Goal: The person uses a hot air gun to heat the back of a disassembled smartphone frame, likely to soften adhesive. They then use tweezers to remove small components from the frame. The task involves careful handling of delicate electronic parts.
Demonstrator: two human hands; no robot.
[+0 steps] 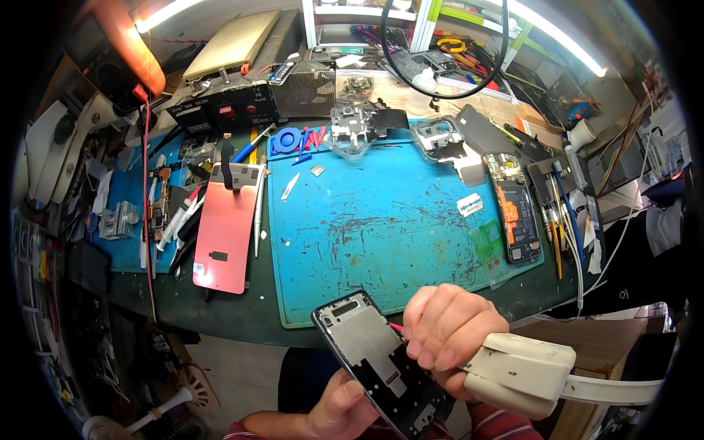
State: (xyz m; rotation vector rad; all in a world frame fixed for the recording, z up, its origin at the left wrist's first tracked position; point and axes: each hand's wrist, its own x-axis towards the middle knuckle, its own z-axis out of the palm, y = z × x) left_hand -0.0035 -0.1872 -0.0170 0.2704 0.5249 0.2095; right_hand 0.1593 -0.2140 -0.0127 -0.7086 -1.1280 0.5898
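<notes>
Near the lower edge, my left hand (pixel 341 407) is closed on the side of a phone frame (pixel 378 356), a black-edged part with a silver metal plate and a black lower section, held tilted. My right hand (pixel 451 330) is curled over the frame's right edge. A thin red tool (pixel 397 327) shows between its fingers and the frame; most of it is hidden. A cream plastic device (pixel 517 370) with a ribbed white band lies across the right wrist and hides part of it.
The blue mat (pixel 352 242) bears a razor blade (pixel 470 204), an opened phone (pixel 517 213) and two clear holders with circuit boards (pixel 350 130). A pink phone panel (pixel 224 242) lies left of it. Tools (pixel 561 213) line the right, and a black cable loop (pixel 385 44) hangs above.
</notes>
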